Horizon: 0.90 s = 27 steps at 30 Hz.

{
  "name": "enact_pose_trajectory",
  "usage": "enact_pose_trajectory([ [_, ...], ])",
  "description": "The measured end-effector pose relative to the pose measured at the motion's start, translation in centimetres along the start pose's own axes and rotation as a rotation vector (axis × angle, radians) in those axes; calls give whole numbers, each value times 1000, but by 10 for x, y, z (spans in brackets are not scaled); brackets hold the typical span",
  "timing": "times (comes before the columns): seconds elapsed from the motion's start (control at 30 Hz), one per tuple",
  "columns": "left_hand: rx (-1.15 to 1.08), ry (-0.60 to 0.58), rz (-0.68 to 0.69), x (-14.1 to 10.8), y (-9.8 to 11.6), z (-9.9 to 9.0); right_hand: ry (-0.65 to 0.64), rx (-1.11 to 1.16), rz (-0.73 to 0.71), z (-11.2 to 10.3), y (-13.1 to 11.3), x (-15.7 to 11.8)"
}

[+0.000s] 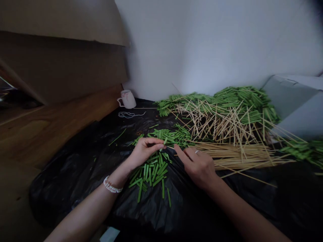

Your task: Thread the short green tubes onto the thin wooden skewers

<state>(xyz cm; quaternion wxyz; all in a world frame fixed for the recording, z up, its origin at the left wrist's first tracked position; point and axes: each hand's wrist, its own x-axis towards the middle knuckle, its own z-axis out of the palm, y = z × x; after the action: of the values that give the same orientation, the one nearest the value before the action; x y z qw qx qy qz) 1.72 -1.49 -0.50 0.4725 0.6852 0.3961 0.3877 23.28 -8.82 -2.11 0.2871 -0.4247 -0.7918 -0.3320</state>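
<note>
My left hand (pixel 145 151), with a beaded bracelet at the wrist, pinches a short cut green stem piece (pixel 165 141) between thumb and fingertips. Close to its right, my right hand (pixel 200 166), wearing a ring, has its fingers curled around a thin wooden stick (pixel 171 147). The stick's end meets the green piece at my left fingertips; whether it has gone in cannot be made out. Below and behind my left hand lies a loose heap of cut green stems (pixel 151 171). Several long wooden sticks (pixel 234 151) lie in a bundle to the right of my right hand.
Black plastic sheeting (pixel 83 168) covers the work surface. Along the wall, a large pile of green stem pieces (pixel 242 97) has wooden sticks (pixel 219 121) jutting from it. A mug (pixel 128 99) and tangled white string (pixel 127 115) sit at the back left. A pale box (pixel 297 101) stands right.
</note>
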Motion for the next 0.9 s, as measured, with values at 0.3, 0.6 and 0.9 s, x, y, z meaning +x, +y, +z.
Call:
enact_pose_trajectory([
  [0.3, -258, -83, -60, -2, 1, 3, 15, 36, 10, -2, -5, 0],
  [0.6, -261, -170, -101, -3, 2, 4, -9, 27, 44, 1, -5, -3],
  [0.9, -255, -171, -109, -3, 3, 5, -23, 19, 48, 2, -8, 0],
])
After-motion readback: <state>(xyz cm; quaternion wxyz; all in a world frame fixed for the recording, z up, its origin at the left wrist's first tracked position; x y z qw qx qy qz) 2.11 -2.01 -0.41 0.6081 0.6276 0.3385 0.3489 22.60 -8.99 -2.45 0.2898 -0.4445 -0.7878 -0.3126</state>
